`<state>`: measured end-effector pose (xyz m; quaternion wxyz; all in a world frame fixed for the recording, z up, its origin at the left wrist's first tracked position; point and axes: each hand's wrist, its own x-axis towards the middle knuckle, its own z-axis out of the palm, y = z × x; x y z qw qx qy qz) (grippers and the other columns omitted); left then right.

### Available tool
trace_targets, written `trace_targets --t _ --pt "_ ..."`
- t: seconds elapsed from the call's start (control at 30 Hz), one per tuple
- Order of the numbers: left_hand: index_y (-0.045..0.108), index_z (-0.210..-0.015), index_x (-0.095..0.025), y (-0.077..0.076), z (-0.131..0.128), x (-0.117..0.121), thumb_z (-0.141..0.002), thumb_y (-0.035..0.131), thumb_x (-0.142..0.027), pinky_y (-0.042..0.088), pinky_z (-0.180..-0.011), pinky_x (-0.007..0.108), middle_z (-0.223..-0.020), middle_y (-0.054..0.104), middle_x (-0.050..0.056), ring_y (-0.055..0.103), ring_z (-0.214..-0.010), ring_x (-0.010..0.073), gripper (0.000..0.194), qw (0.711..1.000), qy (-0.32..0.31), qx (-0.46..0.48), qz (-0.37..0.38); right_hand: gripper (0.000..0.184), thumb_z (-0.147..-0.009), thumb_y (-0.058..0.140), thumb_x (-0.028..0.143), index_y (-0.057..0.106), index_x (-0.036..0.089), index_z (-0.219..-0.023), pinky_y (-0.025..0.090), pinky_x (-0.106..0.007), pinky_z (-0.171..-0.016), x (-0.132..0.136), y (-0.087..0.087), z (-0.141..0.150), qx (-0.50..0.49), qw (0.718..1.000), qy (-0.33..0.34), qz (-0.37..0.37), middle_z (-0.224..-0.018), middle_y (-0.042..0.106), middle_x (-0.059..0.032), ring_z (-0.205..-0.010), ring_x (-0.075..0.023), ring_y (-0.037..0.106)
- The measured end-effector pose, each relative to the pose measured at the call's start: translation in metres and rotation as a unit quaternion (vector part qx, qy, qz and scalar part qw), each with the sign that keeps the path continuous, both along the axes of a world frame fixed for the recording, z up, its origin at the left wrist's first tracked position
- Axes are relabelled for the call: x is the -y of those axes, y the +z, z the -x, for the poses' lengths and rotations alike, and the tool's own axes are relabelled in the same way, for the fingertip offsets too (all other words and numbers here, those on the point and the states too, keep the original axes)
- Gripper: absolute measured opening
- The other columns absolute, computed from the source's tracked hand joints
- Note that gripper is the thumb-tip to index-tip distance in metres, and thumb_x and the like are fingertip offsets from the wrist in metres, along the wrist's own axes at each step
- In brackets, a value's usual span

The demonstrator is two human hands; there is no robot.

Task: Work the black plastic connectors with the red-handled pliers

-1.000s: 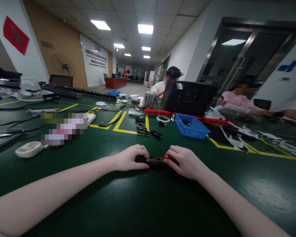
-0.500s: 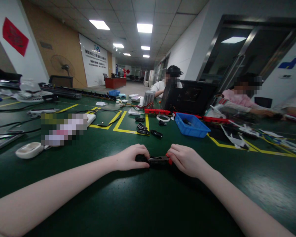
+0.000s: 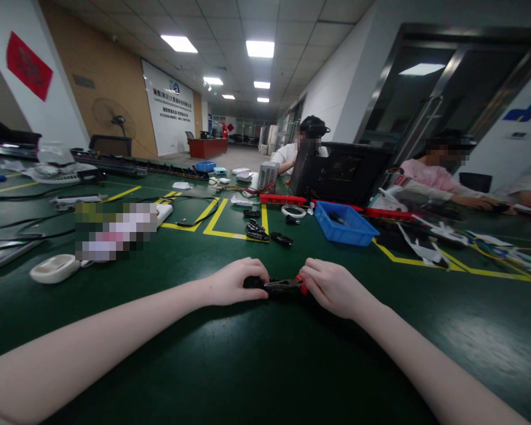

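My right hand [image 3: 330, 284] is closed around the red handles of needle-nose pliers [image 3: 287, 284], whose jaws point left. My left hand [image 3: 241, 282] curls, thumb below and fingers above, around a small black part [image 3: 253, 283]. The tips of the pliers reach this part at my left fingers; whether they grip it, I cannot tell. Both hands are low over the green table [image 3: 265, 354]. Beyond them lie several small black parts [image 3: 256, 230], with another black piece [image 3: 281, 239] just to their right.
A blue bin [image 3: 345, 224] with dark items stands behind my right hand. Farther back are a white ring [image 3: 293, 211], a red strip [image 3: 283, 199] and a large black case [image 3: 340, 171]. A white rounded object [image 3: 55, 268] lies at left. Two people sit across the table.
Both hands and the pliers stay nearly in place. The whole view has shifted very slightly.
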<state>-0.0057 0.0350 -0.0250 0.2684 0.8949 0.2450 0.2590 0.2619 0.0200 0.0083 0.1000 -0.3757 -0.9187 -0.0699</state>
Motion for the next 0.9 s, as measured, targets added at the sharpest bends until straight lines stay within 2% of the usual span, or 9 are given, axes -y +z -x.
trace_targets --t 0.3,0.63,0.9 --pt "0.065 -0.098 -0.018 -0.0016 0.0004 -0.0007 -0.086 0.069 -0.029 0.046 -0.092 0.035 -0.106 0.063 0.006 0.059 -0.101 0.0205 0.017 1.0 0.0 0.005 0.0 0.035 -0.099 0.034 0.028 0.059 0.017 -0.078 0.038 -0.028 -0.062 0.0004 0.0058 -0.0022 0.002 1.0 0.0 -0.007 -0.081 0.059 -0.0064 -0.066 -0.0144 0.052" --pt "0.065 -0.096 -0.018 -0.001 0.0007 -0.0005 -0.085 0.069 -0.03 0.046 -0.091 0.035 -0.107 0.063 0.005 0.059 -0.101 0.0203 0.016 1.0 0.001 0.006 0.005 0.036 -0.099 0.031 0.028 0.057 0.017 -0.077 0.04 -0.028 -0.063 0.0022 -0.0007 0.0034 -0.015 1.0 -0.002 0.006 -0.08 0.057 -0.0062 -0.066 -0.0141 0.052" --pt "0.067 -0.096 -0.019 -0.0007 0.0002 -0.0012 -0.084 0.07 -0.03 0.046 -0.091 0.035 -0.107 0.063 0.006 0.059 -0.101 0.021 0.017 1.0 0.004 0.006 0.01 0.033 -0.098 0.035 0.028 0.059 0.018 -0.078 0.039 -0.028 -0.062 0.0016 0.0055 0.0003 0.0 1.0 -0.004 -0.001 -0.081 0.058 -0.0067 -0.067 -0.0149 0.053"
